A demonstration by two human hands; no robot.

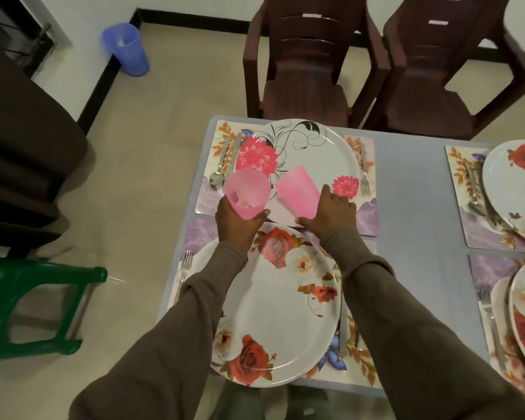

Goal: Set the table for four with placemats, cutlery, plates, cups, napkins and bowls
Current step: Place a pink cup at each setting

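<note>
1. Your left hand (235,221) wraps a pink cup (246,192), mouth tipped toward you, over the far plate (315,153).
2. Your right hand (331,212) grips a second pink cup (299,190), tilted over the same plate.
3. Thin plastic looks light and slippery; hold mid-wall, gently.

Two translucent pink plastic cups (247,192) (297,192); far round white plate (315,159) with pink flowers and black swirls; near round white plate (273,313) with red roses; floral rectangular placemats (367,165); pale blue table (412,207).
</note>
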